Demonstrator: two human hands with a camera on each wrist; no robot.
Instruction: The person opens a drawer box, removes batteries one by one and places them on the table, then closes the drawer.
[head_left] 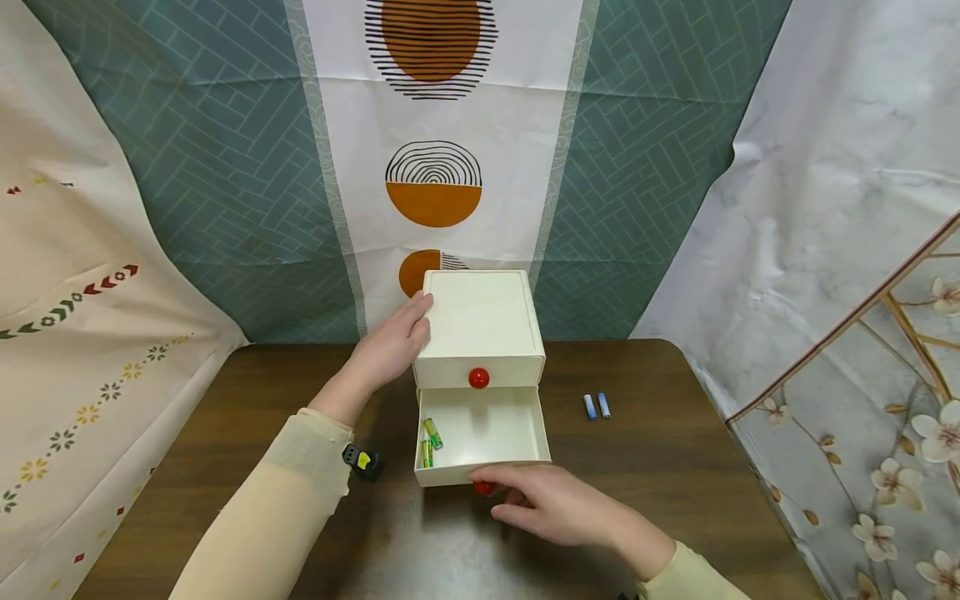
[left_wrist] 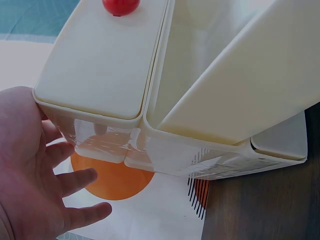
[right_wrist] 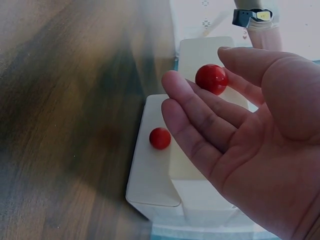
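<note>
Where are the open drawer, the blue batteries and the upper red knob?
Open drawer point(head_left: 498, 429), head view: its bare floor.
Blue batteries point(head_left: 603, 405), head view: the right one's middle.
Upper red knob point(head_left: 478, 378), head view: its front.

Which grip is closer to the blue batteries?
Right. The right grip is nearer, in front and left of the blue batteries; the left grip is across the cabinet from them.

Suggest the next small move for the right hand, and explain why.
Probably reach with the right hand from the red drawer knob toward the blue batteries: these lie outside, the drawer stands open with room beside the green batteries, and the left hand rests against the cabinet.
</note>
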